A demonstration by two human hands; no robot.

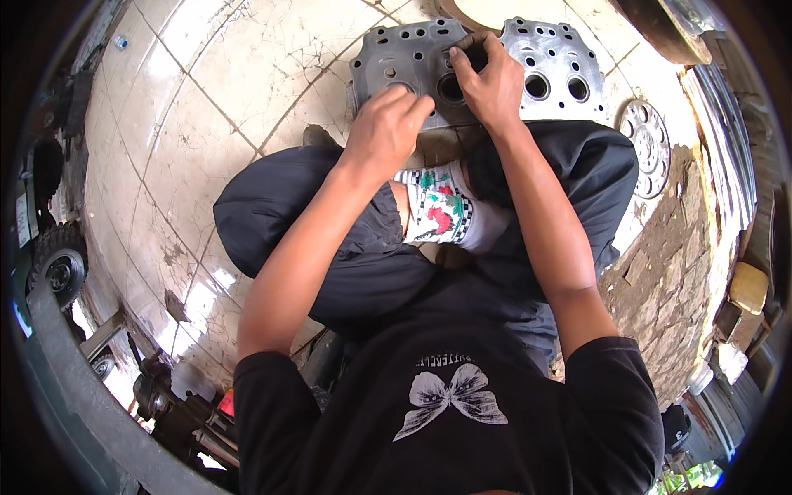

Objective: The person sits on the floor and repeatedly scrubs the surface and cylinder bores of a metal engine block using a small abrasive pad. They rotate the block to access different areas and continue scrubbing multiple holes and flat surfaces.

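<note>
Two grey metal cylinder heads, a left one (406, 51) and a right one (563, 59), lie side by side on the floor in front of my crossed legs. Round bores and small bolt holes pierce their flat faces. My left hand (385, 132) is closed over the near part of the left head, its fingers bunched together; anything in them is hidden. My right hand (495, 87) curls over the inner side of the left head, near a dark bore. Its thumb and fingers bend around something dark that I cannot make out.
Cracked pale tiles (289, 62) cover the floor. A round metal disc (646, 148) with holes lies right of my knee, near rough dirty ground (660, 264). A bottle cap (121, 41) lies far left. A vehicle wheel (59, 266) stands at the left edge, a yellow container (748, 289) at right.
</note>
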